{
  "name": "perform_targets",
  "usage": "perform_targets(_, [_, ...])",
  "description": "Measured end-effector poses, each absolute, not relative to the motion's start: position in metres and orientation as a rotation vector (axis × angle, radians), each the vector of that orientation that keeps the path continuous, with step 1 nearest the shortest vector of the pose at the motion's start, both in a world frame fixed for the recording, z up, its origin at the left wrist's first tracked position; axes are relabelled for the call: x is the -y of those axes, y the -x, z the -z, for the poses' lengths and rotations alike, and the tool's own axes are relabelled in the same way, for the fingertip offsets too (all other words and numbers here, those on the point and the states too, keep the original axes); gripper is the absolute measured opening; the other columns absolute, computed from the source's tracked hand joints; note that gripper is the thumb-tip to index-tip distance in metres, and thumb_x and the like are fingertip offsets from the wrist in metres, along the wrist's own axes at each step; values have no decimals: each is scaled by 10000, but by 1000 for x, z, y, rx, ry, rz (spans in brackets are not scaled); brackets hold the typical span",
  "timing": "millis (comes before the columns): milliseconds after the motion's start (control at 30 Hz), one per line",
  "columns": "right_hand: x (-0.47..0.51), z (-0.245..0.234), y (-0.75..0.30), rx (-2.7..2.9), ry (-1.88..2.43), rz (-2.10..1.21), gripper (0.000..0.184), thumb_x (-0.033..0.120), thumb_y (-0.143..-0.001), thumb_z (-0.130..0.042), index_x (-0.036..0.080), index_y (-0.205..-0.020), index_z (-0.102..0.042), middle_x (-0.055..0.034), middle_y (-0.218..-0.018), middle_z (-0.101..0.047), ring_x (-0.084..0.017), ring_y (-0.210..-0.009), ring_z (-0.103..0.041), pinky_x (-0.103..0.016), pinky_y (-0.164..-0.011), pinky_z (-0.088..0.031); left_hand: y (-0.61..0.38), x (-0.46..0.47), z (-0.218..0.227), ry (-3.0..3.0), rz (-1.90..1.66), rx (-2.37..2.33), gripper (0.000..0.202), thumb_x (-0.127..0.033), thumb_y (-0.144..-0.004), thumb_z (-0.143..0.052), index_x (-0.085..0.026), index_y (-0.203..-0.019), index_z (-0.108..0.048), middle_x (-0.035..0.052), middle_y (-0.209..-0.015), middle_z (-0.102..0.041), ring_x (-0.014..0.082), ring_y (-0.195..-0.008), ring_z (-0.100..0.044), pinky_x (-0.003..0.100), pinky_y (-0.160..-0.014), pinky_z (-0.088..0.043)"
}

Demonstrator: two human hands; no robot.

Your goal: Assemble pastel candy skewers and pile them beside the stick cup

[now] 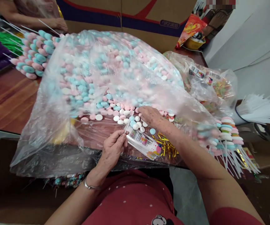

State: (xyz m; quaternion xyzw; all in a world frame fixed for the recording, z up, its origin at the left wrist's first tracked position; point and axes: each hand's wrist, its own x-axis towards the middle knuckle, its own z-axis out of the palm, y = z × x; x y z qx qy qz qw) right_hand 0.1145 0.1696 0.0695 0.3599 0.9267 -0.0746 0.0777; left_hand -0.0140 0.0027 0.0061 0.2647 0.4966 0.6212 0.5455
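Observation:
My left hand (112, 146) is closed in a pinch near the table's front edge, with a thin white stick (126, 128) between thumb and fingers. Just right of it lies a stack of printed labels (143, 140). My right hand (150, 116) reaches in among loose pink, blue and white marshmallow discs (137, 124). Its fingers are bent together at the discs, and whatever the tips grip is hidden. Behind both hands spreads a large clear plastic bag (116, 68) full of the same discs, its mouth toward me.
Gold twist ties (166, 145) lie by the labels. Finished marshmallow skewers (230, 134) rest at the right, and more skewers (35, 54) at the far left. White sticks (259, 107) fill a container. Another clear bag (219, 84) stands behind. A person's arm (32, 20) is at the upper left.

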Motion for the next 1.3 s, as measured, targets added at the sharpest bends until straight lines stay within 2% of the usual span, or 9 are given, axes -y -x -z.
perform_targets(267, [-169, -86, -143, -2943, -1216, 442, 203, 178, -874, -481, 175, -999, -641, -68, -1003, -692, -192, -885, -599, -290, -765, -411, 15, -1, -7, -717, -1432, -1202, 184, -341, -844, -642, -160, -871, -655, -46, -574, -535, 28, -394, -380, 141, -374, -275])
perform_targets(400, [-162, -81, -163, -2966, -1233, 480, 193, 178, -878, -474, 178, -981, -638, -72, -986, -681, -189, -879, -591, -297, -779, -412, 16, -1, -7, -732, -1415, -1214, 165, -321, -850, -632, -158, -856, -650, -44, -593, -545, 27, -396, -398, 142, -374, -283])
perform_targets(633, [-152, -63, -169, -2935, -1265, 329, 194, 203, -927, -453, 162, -978, -635, -96, -979, -677, -207, -903, -591, -298, -791, -398, 16, 0, -8, -779, -1413, -1235, 156, -310, -865, -608, -160, -840, -641, -47, -590, -539, 26, -402, -395, 142, -380, -282])
perform_targets(800, [-146, -55, -167, -2929, -1201, 244, 182, 182, -938, -448, 147, -950, -627, -86, -882, -664, -192, -790, -571, -282, -710, -381, 15, 1, -10, -781, -1404, -1271, 157, -312, -863, -607, -159, -843, -638, -48, -586, -535, 30, -406, -398, 147, -385, -290])
perform_targets(1100, [-132, -47, -166, -3034, -1048, -70, 162, 134, -947, -449, 150, -920, -608, -104, -926, -664, -218, -876, -565, -307, -753, -401, 15, 1, -10, -789, -1392, -1279, 165, -321, -862, -605, -161, -852, -644, -47, -579, -536, 33, -406, -398, 152, -388, -292])
perform_targets(1300, [-129, -44, -165, -3031, -1076, -89, 166, 144, -945, -446, 137, -932, -611, -100, -889, -664, -209, -857, -567, -297, -745, -396, 15, 1, -11, -793, -1389, -1295, 174, -331, -844, -618, -160, -853, -646, -49, -568, -532, 36, -401, -392, 158, -386, -289])
